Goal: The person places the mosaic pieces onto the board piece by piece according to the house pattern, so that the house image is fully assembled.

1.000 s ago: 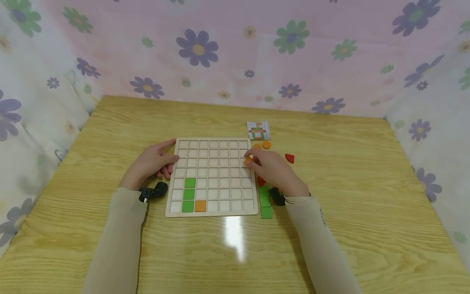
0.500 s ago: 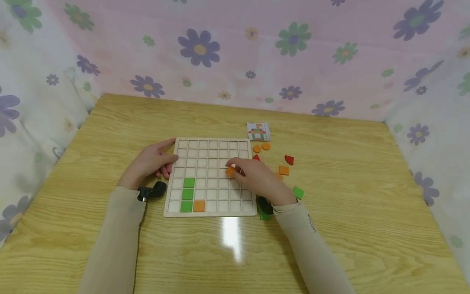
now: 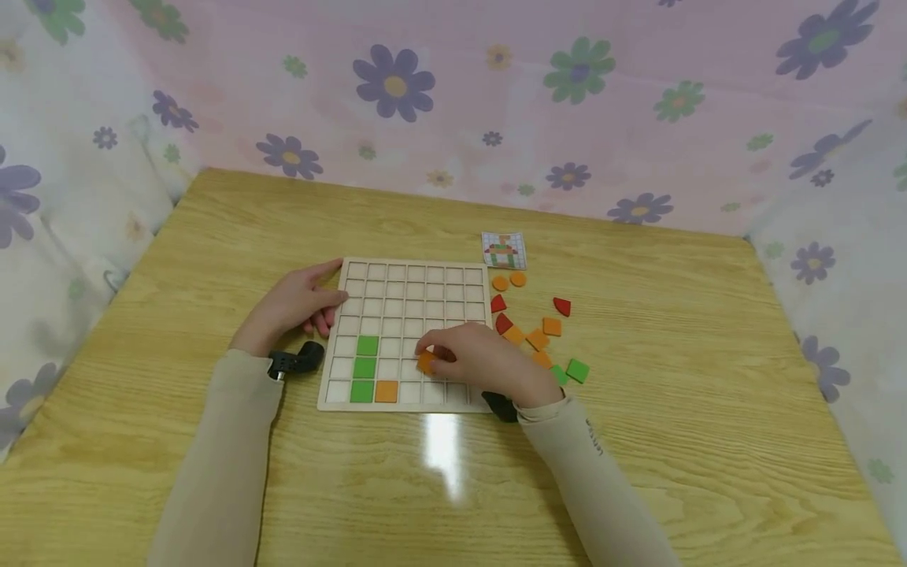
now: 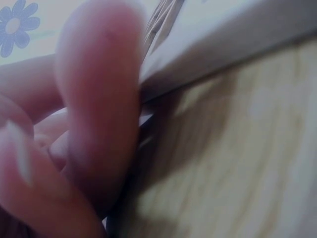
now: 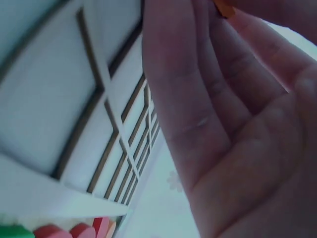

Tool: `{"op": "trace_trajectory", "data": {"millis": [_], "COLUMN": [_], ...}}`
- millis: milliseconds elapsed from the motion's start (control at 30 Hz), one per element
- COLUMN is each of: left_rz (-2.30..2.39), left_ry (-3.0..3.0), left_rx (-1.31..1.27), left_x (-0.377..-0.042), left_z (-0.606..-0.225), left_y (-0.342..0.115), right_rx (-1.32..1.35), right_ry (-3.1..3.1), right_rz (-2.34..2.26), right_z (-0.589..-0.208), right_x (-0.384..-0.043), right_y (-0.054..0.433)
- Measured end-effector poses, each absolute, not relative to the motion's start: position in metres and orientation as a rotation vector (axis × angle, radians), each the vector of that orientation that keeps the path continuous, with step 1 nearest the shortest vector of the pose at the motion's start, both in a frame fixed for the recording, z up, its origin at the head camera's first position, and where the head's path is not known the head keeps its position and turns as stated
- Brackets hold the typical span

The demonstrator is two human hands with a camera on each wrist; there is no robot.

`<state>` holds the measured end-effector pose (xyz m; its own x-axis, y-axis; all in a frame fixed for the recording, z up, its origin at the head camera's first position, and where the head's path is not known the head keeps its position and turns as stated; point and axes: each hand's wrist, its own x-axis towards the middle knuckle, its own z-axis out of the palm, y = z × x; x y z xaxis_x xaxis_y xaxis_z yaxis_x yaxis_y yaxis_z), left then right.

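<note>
A wooden grid board (image 3: 404,408) lies flat on the table. Along its left edge rests my left hand (image 3: 290,305), thumb on the rim and index finger reaching toward the far corner. My right hand (image 3: 485,361) pinches an orange square tile (image 3: 426,362) between thumb and fingers, over the board's lower middle cells. A sliver of that orange tile (image 5: 225,9) shows among the fingers in the right wrist view. Several green square tiles (image 3: 364,367) form a column in the second column of cells. To the right of its bottom one, an orange square tile (image 3: 386,391) sits in a cell.
Loose pieces lie right of the board: orange discs (image 3: 518,279), red quarter-round pieces (image 3: 562,306), orange squares (image 3: 552,327) and green squares (image 3: 577,371). The right forearm hides part of this area. A small pattern card (image 3: 504,250) lies beyond the board's far right corner.
My right hand has carried the orange tile leftward and nearer across the board, from its right rim to the lower middle. The left hand stays at the board's left edge.
</note>
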<state>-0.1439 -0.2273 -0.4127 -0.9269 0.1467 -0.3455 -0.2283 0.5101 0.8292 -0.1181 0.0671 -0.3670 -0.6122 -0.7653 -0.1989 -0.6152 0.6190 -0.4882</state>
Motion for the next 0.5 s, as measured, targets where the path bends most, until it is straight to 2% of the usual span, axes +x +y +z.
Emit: {"op": "trace_trajectory", "data": {"millis": [500], "left_rz": [1.361], "left_ry": [2.388], "left_rx": [-0.069], "left_x": [-0.1439], "left_z": [-0.4108], "left_y": [-0.2257], "right_rx": [-1.157], "right_ry": [2.385], "right_rz": [-0.542], "right_z": [-0.3732], "right_x": [-0.1094], "right_y": [0.0569]}}
